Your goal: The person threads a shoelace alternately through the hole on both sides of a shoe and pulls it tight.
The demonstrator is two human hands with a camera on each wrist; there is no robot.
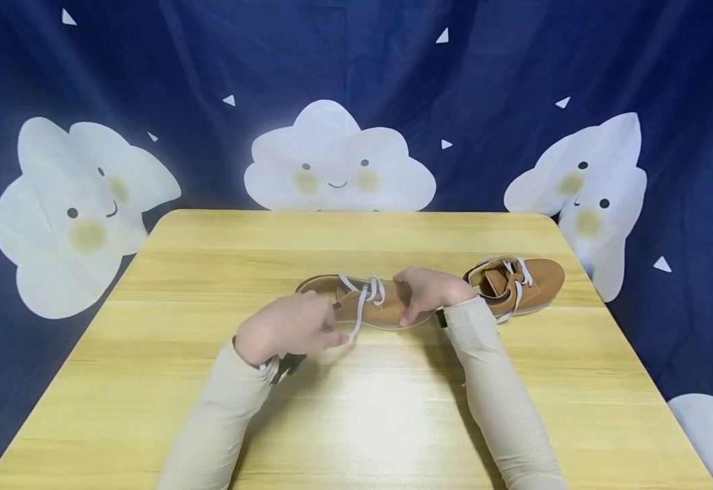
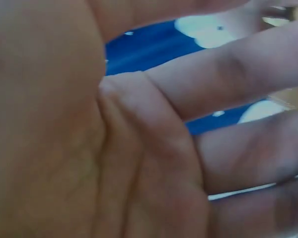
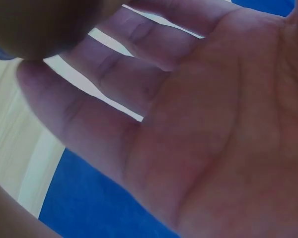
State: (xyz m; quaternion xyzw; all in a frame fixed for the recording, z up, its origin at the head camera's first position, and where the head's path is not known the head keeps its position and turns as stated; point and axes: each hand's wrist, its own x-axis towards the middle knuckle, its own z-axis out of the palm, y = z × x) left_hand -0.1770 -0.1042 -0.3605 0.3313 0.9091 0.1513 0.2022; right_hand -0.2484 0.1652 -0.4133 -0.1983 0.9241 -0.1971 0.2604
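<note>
A brown shoe (image 1: 387, 312) with white laces lies sideways on the table, its toe toward the right. My right hand (image 1: 426, 292) grips its toe end, thumb on the near side and fingers over the far side. Part of the shoe (image 3: 44, 25) shows dark against the fingertips in the right wrist view. Its white shoelace (image 1: 362, 306) is looped at the throat, with one end hanging down the near side. Beside the heel is my left hand (image 1: 295, 323), slightly blurred, its thumb at the lace end. The left wrist view shows its fingers (image 2: 238, 74) extended and spread.
A second brown shoe (image 1: 540, 282) with white laces sits to the right, toe pointing right, just beyond my right wrist. The wooden table (image 1: 209, 258) has rounded far corners. Behind it hangs a dark blue curtain (image 1: 356, 54) printed with white clouds.
</note>
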